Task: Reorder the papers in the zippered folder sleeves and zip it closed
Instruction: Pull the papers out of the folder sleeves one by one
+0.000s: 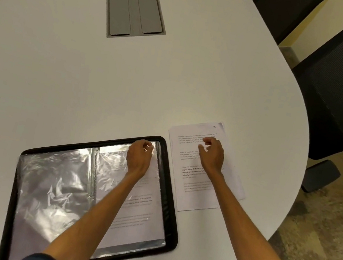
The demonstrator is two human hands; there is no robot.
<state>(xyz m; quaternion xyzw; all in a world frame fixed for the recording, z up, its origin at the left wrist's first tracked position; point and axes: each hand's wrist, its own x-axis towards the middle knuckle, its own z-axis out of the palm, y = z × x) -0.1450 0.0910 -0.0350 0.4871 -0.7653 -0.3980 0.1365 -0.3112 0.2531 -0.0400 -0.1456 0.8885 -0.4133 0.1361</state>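
head | left hand [138,158] pinches folder sleeve [111,165] | right hand [211,154] rests, relaxed, on loose papers [191,195]

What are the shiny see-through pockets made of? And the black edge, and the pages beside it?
The sleeves look like thin clear plastic: glossy, crinkled, streaked with glare. The black border seems matte fabric, though that is unsure. The loose pages are plain matte white paper with printed text.
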